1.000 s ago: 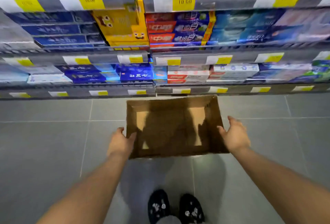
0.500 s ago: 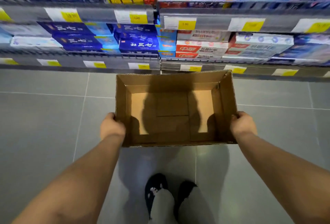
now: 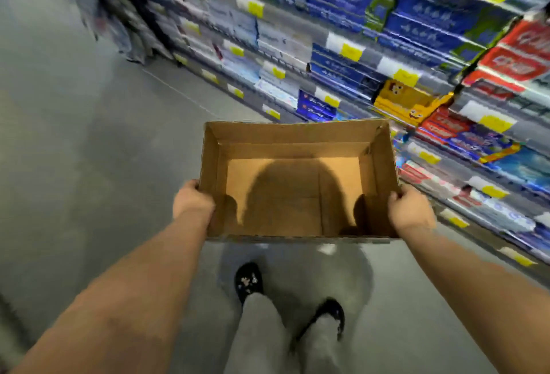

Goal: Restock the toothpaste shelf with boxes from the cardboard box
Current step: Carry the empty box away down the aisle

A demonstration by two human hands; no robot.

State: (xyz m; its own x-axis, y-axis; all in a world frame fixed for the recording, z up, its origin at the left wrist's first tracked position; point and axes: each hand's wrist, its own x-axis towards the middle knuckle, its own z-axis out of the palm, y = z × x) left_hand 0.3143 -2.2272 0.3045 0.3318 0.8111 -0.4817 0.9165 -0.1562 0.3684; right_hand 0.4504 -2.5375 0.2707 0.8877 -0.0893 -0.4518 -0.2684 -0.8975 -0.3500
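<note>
We are standing in a shop aisle with a smooth gray floor (image 3: 89,150) all around us. On the far left the picture is too blurry for us to tell what is there. Our left hand (image 3: 193,198) curls its fingers around the left wall of the cardboard box (image 3: 297,135) and grips it at the near corner. We hold the box up in front of us, above the floor, and it is open on top. Inside it we see only its brown bottom with a dark shadow on it. Below the box, near us, are our gray trouser legs (image 3: 262,335) and two black shoes (image 3: 248,280). Our right hand (image 3: 409,210) grips the right wall of the box the same way, with its fingers curled around the edge. On the right run the long shelves (image 3: 369,55), going from near to far. They are packed with blue, red, white and yellow toothpaste boxes (image 3: 428,19), and yellow price tags (image 3: 351,51) sit along the shelf edges.
</note>
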